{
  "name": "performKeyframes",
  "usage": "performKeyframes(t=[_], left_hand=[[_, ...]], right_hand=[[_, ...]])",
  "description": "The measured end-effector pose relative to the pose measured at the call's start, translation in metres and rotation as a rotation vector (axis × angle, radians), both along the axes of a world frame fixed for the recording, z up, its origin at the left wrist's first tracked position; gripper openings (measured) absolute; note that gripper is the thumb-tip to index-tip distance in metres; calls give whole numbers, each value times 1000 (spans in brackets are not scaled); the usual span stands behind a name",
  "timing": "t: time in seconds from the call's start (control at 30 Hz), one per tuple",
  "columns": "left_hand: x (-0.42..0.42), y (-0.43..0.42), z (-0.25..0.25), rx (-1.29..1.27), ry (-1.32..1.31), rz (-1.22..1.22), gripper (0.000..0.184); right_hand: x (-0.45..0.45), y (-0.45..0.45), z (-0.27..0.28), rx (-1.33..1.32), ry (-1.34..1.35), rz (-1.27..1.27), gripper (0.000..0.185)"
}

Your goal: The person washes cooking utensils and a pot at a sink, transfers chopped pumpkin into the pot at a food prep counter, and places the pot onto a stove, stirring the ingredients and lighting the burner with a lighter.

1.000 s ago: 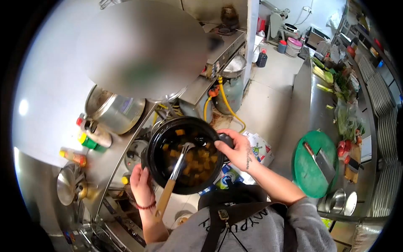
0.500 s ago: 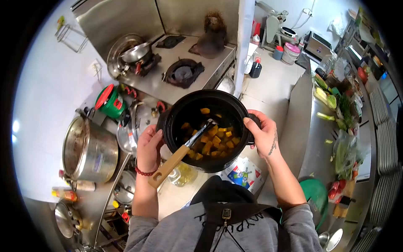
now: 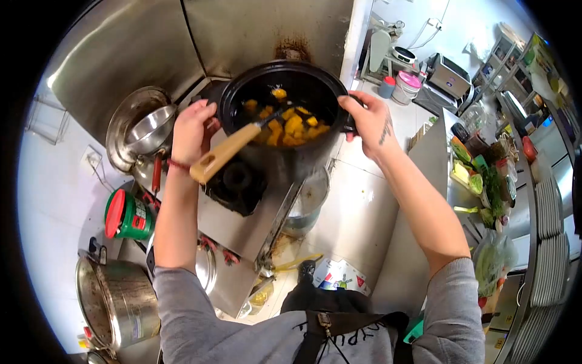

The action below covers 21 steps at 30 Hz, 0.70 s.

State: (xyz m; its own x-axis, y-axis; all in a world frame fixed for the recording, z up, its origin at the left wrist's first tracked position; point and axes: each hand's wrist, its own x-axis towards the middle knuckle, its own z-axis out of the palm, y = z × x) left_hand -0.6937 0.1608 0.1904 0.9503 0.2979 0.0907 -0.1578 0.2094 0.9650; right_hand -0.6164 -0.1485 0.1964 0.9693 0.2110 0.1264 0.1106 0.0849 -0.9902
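A black pot [image 3: 291, 159] is held up over the stove by its two side handles. My left hand [image 3: 193, 130] grips the left handle, with a red bead bracelet on that wrist. Around the right handle my right hand [image 3: 368, 120] is closed. Orange-yellow chunks [image 3: 295, 126] lie in dark liquid inside the pot. A utensil with a wooden handle [image 3: 225, 153] leans over the near left rim, its far end down among the chunks. Beneath the pot's left side shows a black burner [image 3: 236, 182].
A metal pan [image 3: 151, 130] with a red handle sits at the left of the stove [image 3: 227, 233]. Further left are a green tub [image 3: 134, 218] and a large steel pot [image 3: 124, 297]. A counter with vegetables [image 3: 494, 182] and stacked plates [image 3: 548, 230] runs along the right.
Both hands have carried the pot forward, from the stove's front edge to over the burners. The view has shifted with it, and the wooden handle still leans on the rim.
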Motion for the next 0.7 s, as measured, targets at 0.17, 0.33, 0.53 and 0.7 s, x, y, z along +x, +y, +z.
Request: performKeyframes(t=[0.17,0.33,0.53,0.7], left_hand=[[103,27,-14,-68,93,183,4],[179,50,-43,-147,128,300,6],[212,70,-73,109,118,257,29],[228,95,-89,346,66,118,28]], right_hand=[[95,45,-21,-17,35,-80,39],[163,79,-51,-96,41,-149,39],[190,90,-62,-117,53,-155,44],[205,86,-73,-118,41,-93,44]])
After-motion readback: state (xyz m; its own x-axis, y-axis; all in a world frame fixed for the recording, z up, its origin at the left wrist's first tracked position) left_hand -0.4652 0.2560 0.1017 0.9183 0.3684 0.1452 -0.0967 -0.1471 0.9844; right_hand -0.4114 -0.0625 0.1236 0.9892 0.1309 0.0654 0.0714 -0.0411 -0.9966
